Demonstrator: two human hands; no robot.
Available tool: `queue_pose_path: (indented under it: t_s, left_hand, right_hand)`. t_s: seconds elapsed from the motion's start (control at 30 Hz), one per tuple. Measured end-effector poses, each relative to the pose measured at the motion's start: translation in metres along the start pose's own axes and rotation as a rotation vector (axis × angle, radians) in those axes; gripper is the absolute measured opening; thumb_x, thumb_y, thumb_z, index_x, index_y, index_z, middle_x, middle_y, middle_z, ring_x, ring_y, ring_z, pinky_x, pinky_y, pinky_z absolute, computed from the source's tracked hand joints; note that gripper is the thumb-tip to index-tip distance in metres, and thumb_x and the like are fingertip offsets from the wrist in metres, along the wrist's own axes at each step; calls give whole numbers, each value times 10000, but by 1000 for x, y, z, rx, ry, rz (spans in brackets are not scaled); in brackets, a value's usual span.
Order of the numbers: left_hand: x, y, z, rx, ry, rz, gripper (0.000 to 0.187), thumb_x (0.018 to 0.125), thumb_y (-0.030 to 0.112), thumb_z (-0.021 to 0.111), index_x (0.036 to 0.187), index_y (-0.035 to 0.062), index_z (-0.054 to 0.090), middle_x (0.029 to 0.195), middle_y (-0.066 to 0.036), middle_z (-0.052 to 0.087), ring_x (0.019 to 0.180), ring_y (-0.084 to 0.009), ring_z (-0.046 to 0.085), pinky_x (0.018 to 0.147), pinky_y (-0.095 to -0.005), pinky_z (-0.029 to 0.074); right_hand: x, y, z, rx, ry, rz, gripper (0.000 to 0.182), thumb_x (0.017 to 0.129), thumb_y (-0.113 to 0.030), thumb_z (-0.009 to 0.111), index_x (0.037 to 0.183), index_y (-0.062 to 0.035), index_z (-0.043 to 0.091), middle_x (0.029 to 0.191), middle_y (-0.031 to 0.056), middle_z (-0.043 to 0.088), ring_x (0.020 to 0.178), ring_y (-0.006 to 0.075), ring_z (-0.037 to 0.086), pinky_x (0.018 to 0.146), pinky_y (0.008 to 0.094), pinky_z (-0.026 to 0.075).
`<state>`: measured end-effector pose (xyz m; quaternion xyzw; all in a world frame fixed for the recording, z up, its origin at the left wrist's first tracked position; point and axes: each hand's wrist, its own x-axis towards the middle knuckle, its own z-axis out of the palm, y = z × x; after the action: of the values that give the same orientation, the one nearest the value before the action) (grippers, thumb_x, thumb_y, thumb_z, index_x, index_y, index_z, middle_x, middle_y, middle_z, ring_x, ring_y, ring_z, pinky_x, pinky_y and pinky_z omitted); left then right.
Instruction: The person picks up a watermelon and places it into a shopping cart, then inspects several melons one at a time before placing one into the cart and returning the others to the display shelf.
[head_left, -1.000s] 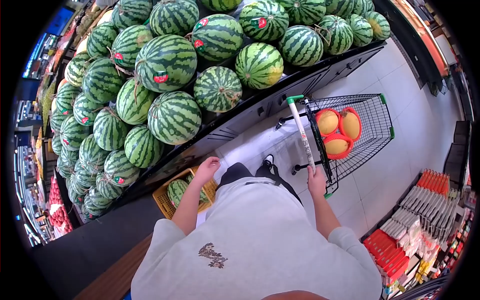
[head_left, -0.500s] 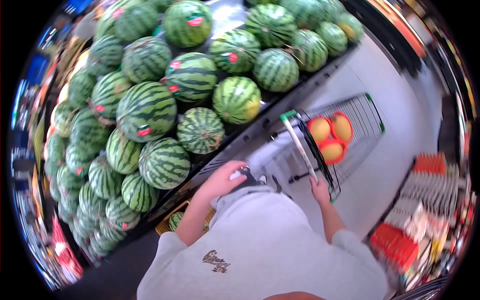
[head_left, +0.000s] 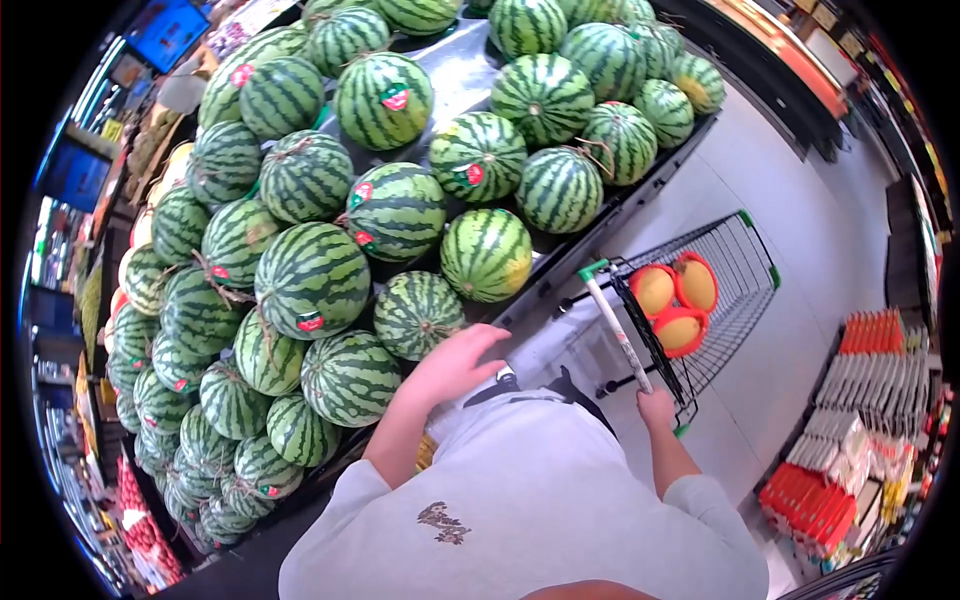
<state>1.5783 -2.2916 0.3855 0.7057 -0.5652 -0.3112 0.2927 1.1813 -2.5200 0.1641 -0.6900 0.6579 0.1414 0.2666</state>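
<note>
My right hand [head_left: 656,408] is closed around the near end of the shopping cart's handle [head_left: 618,335]. Three yellow melons [head_left: 682,331] in red foam sleeves sit in the wire basket of the shopping cart [head_left: 733,318]. At the edge of the fruit display, my left hand [head_left: 458,366] is raised with its fingers apart and nothing in it. It is nearest to a round striped watermelon [head_left: 418,314], which it partly overlaps in view. A larger watermelon [head_left: 350,378] lies just to the left of that one.
Many watermelons, some with red stickers [head_left: 310,321], are heaped on the slanted display. Its dark edge [head_left: 560,262] runs between the fruit and the cart. Grey and red stacked goods [head_left: 850,400] stand at the right. Pale tiled floor [head_left: 790,220] stretches beyond the cart.
My left hand has risen from near my waist toward the watermelons, its fingers now stretched out. My right hand keeps hold of the cart handle. The view has shifted, so the display and cart appear lower.
</note>
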Motion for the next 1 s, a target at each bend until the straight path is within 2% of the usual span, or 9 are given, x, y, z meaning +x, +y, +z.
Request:
queue_pose_path:
  t_s: [0.27, 0.3, 0.53, 0.57, 0.63, 0.73, 0.87, 0.93, 1.0]
  left_hand:
    - [-2, 10, 17, -24, -124, -99, 526, 948, 232, 676, 1417, 36, 539, 1363, -175, 591, 1257, -334, 583, 1072, -402, 469]
    - [2, 15, 22, -41, -101, -92, 538, 949, 231, 678, 1427, 34, 528, 1368, -175, 589, 1261, -331, 583, 1074, -401, 468]
    - [19, 69, 65, -294, 170, -158, 614, 926, 163, 719, 1484, 83, 475, 1342, -155, 605, 1220, -285, 615, 1023, -382, 499]
    - [27, 78, 73, -401, 157, -221, 748, 945, 107, 707, 1585, 90, 322, 1344, -155, 596, 1223, -246, 602, 1068, -396, 489]
    - [52, 102, 82, -768, 385, -258, 923, 983, 64, 643, 1652, 169, 17, 1287, -158, 617, 1071, -213, 660, 1011, -401, 513]
    - [78, 134, 73, -1261, 504, -164, 677, 1125, 328, 378, 1653, 193, -22, 1176, -215, 646, 936, -204, 669, 932, -371, 525]
    - [105, 185, 60, -1171, 625, -21, 667, 1126, 313, 378, 1656, 193, -9, 1164, -203, 648, 906, -176, 645, 915, -358, 518]
    - [111, 198, 68, -1077, 652, -19, 670, 1124, 305, 387, 1656, 192, -2, 1159, -200, 649, 906, -170, 640, 913, -355, 516]
    - [119, 204, 83, -1098, 641, 5, 674, 1120, 296, 406, 1657, 179, 14, 1153, -196, 653, 911, -173, 642, 915, -347, 513]
  right_hand:
    - [-13, -8, -20, -5, 75, -45, 354, 846, -351, 662, 1084, -100, 737, 1001, 207, 737, 982, 410, 699, 830, 503, 553]
    - [-16, -7, -30, 11, 88, -37, 332, 836, -318, 642, 1032, -71, 745, 977, 229, 727, 965, 427, 692, 861, 510, 541]
    - [5, 28, -64, -46, 18, -75, 363, 857, -355, 647, 1075, -78, 730, 1028, 216, 734, 999, 417, 696, 846, 514, 549]
    - [15, 38, -66, -29, -10, -79, 386, 861, -356, 638, 1089, -59, 729, 1045, 227, 731, 1015, 423, 692, 864, 518, 546]
    - [35, 41, -70, -15, 23, -133, 361, 860, -329, 625, 1039, -31, 727, 973, 234, 729, 954, 424, 701, 836, 507, 552]
    - [57, 84, -65, 2, 29, -188, 339, 859, -292, 606, 971, 7, 721, 838, 222, 725, 840, 403, 720, 782, 485, 563]
    - [77, 105, -72, 55, 26, -206, 331, 852, -267, 590, 939, 27, 715, 702, 167, 716, 722, 328, 742, 734, 459, 570]
    - [71, 102, -91, 54, 23, -218, 333, 849, -263, 585, 936, 31, 715, 714, 171, 725, 709, 305, 749, 721, 454, 571]
    - [78, 99, -105, 139, -150, -139, 389, 846, -304, 607, 1057, 1, 726, 1006, 269, 725, 997, 430, 699, 869, 507, 543]
